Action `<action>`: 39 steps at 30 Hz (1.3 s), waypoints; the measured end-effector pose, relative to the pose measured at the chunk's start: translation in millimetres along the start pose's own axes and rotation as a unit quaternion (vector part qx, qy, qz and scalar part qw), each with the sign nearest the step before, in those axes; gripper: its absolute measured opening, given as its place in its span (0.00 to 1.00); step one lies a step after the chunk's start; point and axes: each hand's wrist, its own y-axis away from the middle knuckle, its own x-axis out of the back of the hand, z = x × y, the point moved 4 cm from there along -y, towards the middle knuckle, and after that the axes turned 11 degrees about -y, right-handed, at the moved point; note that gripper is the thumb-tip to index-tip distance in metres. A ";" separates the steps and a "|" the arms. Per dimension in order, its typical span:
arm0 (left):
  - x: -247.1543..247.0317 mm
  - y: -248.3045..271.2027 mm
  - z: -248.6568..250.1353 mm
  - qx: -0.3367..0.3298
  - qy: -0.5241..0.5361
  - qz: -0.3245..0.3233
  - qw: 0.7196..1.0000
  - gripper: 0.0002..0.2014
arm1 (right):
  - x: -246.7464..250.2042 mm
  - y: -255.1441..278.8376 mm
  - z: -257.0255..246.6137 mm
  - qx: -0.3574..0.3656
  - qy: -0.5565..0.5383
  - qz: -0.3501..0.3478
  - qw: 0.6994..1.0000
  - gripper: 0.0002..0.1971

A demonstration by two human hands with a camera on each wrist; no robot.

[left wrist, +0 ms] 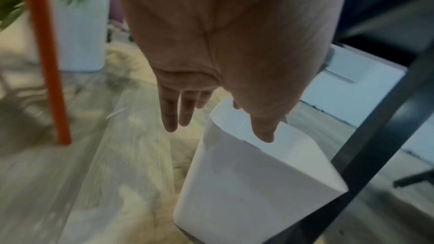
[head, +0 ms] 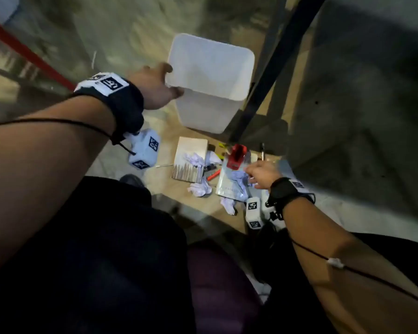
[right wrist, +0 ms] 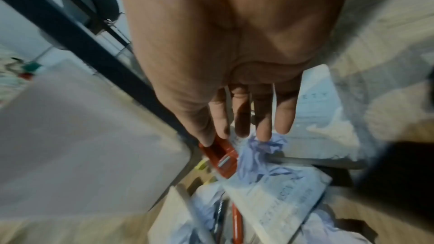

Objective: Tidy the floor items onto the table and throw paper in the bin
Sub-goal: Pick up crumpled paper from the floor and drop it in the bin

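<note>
A white bin stands on the floor beside a black table leg. My left hand reaches its near-left rim corner; in the left wrist view the left hand has straight fingers outside the bin and the thumb over its opening. My right hand hovers low over a crumpled paper ball lying on a white book. In the right wrist view the right hand is spread, with fingertips at the paper and the thumb beside a red tape dispenser.
A tan book with paper on it, more paper balls, a red pen and the tape dispenser litter the floor below the bin. The grey table top overhangs at right. A red pole crosses at left.
</note>
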 end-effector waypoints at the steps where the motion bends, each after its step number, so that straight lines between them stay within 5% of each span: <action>1: -3.9 -1.0 3.6 -0.020 -0.018 -0.024 0.999 0.38 | 1.1 -6.1 10.0 -0.008 0.021 0.006 1.000 0.05; 4: -18.6 -16.2 5.4 -0.043 -0.025 -0.042 0.998 0.39 | 2.6 -21.6 39.6 -0.055 0.041 0.025 0.997 0.19; 7: -31.3 -27.3 5.7 -0.052 -0.033 -0.058 0.996 0.36 | -6.2 -41.5 61.3 -0.012 0.054 0.069 0.996 0.30; 12: -43.3 -49.1 -10.7 -0.083 -0.103 -0.067 0.989 0.32 | -39.3 -53.3 72.0 0.056 0.136 0.060 0.987 0.29; 16: -39.4 -55.5 -16.4 -0.092 -0.119 -0.051 0.987 0.30 | -34.2 -47.9 70.7 0.047 0.100 0.112 0.988 0.11; 23: -29.9 -60.4 -15.0 -0.090 -0.119 -0.032 0.988 0.29 | -6.4 47.1 -46.8 0.244 -0.047 0.204 0.947 0.06; 25: -28.7 -62.0 -16.0 -0.092 -0.118 -0.028 0.988 0.27 | -7.3 75.3 -91.8 0.324 -0.068 0.196 0.923 0.05; 28: -27.3 -59.9 -18.7 -0.091 -0.104 -0.023 0.990 0.25 | -19.1 108.5 -159.9 0.432 -0.097 0.151 0.884 0.16; 31: -27.4 -58.3 -21.0 -0.097 -0.094 -0.008 0.991 0.25 | -27.3 106.7 -215.9 0.463 -0.084 0.152 0.869 0.31; 36: -25.7 -62.7 -26.9 -0.083 -0.035 0.034 0.995 0.24 | -46.2 71.8 -261.3 0.440 0.033 0.154 0.884 0.37; 39: -26.9 -62.1 -21.0 -0.087 -0.020 0.053 0.995 0.22 | -45.8 65.6 -252.5 0.463 0.039 0.217 0.858 0.27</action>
